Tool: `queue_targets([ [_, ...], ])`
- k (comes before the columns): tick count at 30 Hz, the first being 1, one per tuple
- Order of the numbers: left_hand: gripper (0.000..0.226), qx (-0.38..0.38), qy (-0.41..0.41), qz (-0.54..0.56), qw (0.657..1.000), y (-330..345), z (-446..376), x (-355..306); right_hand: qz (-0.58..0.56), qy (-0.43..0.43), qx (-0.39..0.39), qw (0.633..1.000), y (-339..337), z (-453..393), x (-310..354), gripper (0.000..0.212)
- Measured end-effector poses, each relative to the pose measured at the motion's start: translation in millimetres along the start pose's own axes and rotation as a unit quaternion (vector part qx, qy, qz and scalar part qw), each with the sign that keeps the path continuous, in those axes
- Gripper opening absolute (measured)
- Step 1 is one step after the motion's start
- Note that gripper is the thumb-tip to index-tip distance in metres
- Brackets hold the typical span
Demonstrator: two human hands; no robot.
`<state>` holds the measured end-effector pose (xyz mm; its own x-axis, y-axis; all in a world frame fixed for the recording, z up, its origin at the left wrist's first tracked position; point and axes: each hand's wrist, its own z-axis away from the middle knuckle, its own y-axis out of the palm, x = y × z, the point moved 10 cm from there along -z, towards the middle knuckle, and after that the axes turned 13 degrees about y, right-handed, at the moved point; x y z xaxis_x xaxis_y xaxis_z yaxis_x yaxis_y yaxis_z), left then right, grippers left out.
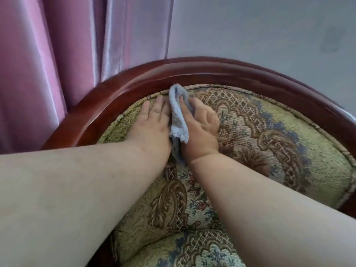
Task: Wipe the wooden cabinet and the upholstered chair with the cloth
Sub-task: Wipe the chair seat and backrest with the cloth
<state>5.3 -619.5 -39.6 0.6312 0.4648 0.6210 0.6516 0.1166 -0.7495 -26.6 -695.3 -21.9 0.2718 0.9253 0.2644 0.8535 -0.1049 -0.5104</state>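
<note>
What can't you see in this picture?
Head view only:
- The wooden cabinet: out of frame.
- Part of the cloth: pinched between the left hand and right hand.
- Chair legs and lower seat: cut off by the bottom edge, covered by forearms.
- Palms: facing away.

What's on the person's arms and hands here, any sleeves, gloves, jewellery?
Nothing worn that shows. Both forearms are bare all the way to the frame edge, so no sleeves are in view. The left hand and right hand are bare too: no gloves, no rings, no watch or wristband visible. Fingernails look short and unpainted, though the picture is slightly soft.
</note>
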Motion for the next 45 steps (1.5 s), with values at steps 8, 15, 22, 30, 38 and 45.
queue_targets([
  [8,0.103,0.001,-0.017,-0.006,1.0,12.0,5.7,4.9,0.135,-0.15,0.156,0.967,40.1,107.5,-30.5,0.092],
  [15,0.121,0.005,-0.012,0.018,1.0,14.7,6.0,4.0,0.135,-0.263,0.115,0.948,-31.3,51.3,-18.7,0.084],
  [22,0.129,0.009,-0.012,0.035,0.999,8.1,3.3,4.6,0.191,-0.097,0.036,0.976,-62.2,-51.4,-49.6,0.087],
  [30,0.13,0.004,-0.019,0.026,0.999,9.8,3.5,9.4,0.169,-0.049,0.041,0.983,-7.7,6.5,-58.5,0.076],
  [38,0.133,0.005,-0.016,0.027,1.0,13.8,4.2,6.9,0.235,-0.17,0.309,0.906,43.5,146.4,-89.1,0.089],
  [45,0.134,0.003,-0.017,0.035,0.999,8.9,6.6,9.4,0.127,-0.143,0.326,0.926,-12.1,139.6,-69.9,0.08],
])
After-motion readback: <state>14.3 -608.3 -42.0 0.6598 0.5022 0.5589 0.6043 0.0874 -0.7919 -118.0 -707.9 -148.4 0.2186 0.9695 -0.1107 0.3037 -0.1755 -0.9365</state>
